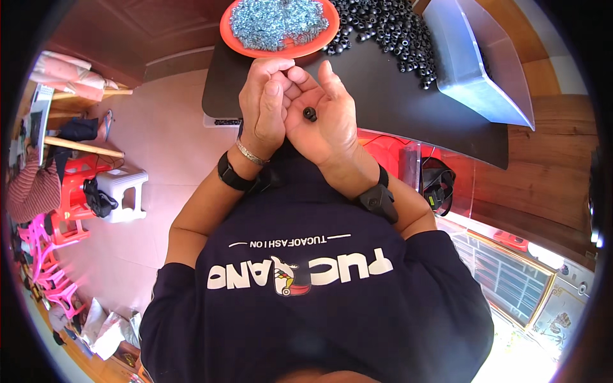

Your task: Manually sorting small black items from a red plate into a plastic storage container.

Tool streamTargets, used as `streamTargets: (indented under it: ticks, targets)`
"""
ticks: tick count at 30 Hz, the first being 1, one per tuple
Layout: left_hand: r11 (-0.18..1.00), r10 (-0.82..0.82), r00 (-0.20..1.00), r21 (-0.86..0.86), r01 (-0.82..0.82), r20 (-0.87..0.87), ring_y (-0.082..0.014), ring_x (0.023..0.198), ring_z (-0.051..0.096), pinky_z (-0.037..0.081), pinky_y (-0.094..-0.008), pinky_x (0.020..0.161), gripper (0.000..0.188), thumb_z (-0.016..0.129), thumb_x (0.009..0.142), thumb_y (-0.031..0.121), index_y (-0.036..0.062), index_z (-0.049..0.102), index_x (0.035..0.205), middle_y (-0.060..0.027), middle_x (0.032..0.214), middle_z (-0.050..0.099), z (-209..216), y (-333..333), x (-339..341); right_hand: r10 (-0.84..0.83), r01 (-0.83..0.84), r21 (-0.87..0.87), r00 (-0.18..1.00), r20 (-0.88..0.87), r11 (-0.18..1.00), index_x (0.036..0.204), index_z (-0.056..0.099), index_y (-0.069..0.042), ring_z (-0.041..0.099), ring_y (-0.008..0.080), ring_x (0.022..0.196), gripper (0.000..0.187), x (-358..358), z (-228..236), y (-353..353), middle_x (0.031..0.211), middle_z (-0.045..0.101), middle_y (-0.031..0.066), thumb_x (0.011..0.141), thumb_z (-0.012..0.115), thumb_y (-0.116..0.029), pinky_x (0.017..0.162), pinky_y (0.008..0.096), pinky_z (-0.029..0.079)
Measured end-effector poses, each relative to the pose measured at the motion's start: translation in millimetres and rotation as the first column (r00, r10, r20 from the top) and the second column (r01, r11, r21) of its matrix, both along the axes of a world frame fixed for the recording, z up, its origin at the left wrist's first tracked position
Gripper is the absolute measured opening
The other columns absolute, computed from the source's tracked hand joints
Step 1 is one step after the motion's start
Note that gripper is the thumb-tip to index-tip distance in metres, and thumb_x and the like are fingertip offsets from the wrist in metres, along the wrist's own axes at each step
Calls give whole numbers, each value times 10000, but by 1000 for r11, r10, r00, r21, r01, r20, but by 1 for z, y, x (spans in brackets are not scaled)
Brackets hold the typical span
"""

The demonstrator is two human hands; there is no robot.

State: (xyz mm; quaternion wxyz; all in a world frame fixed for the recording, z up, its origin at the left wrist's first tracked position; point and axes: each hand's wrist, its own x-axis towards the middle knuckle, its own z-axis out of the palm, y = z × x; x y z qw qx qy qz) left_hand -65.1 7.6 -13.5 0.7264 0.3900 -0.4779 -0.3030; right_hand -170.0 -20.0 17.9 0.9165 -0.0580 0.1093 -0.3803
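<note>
Both of my hands meet, cupped, over the near edge of the dark table (377,96). In the palm of my right hand (332,124) rests a small black barrel-shaped piece with a hole (310,114). That hand's thumb points up and its fingers curl toward the left hand. My left hand (262,105) is closed beside it, fingers bent and thumb upright; what lies inside, if anything, is hidden. Just beyond my fingertips stands a red-orange plate (231,39) heaped with small shiny coils that look like metal springs (274,25).
Many loose black pieces (389,29) are spread at the back of the table. A translucent plastic bin (460,60) stands tilted at the right. Below the left edge is a shallow tray (214,121) with dark bits. Plastic stools (124,188) stand farther left, near a person in a striped sleeve (35,188).
</note>
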Motion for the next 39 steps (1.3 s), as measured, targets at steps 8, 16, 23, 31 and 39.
streamTargets:
  ticks: [8, 16, 23, 31, 39]
  targets:
    - [991, 111, 952, -102, -85, 284, -254, 938, 577, 465, -347, 856, 349, 444, 972, 278, -11, 579, 1113, -176, 1084, 562, 14, 1, 1, 120, -115, -36, 970, 210, 993, 1149, 542, 41, 553, 274, 1080, 626, -9, 0, -4, 1130, 582, 172, 984, 364, -537, 1008, 385, 431]
    - [917, 381, 681, -347, -194, 625, -296, 1033, 547, 467, -368, 867, 345, 628, 838, 149, 14, 598, 1155, -189, 1164, 554, 33, 6, 13, -92, 103, 113, 991, -98, 988, 1086, 584, -17, 510, 175, 719, 564, -29, 44, -7, 809, 545, 42, 969, 428, -546, 681, 293, 474]
    - [966, 256, 778, -112, -235, 574, -209, 917, 574, 477, -300, 755, 258, 607, 826, 39, 6, 610, 1081, -127, 1097, 587, 20, 4, 18, -781, 174, -871, 547, -302, 459, 806, 616, -35, 258, 44, 455, 312, -106, 116, -72, 552, 363, -43, 960, 553, -299, 419, 206, 216]
    - [984, 144, 872, 30, -178, 468, -139, 763, 550, 463, -258, 698, 173, 597, 831, -1, -3, 622, 1002, -92, 1008, 596, 9, -4, 18, -950, -482, -875, -249, 188, -46, 1000, 656, 1, 592, 125, 874, 141, -198, 155, -174, 947, 646, 71, 881, 620, -66, 762, 243, 480]
    - [985, 151, 860, 4, -175, 487, -137, 737, 548, 463, -255, 682, 143, 603, 829, -6, -4, 619, 972, -86, 969, 604, 6, -3, 21, -977, -902, -385, -146, -158, 197, 942, 706, -101, 672, 288, 788, 155, -147, 69, -137, 836, 691, 121, 852, 639, -208, 728, 370, 522]
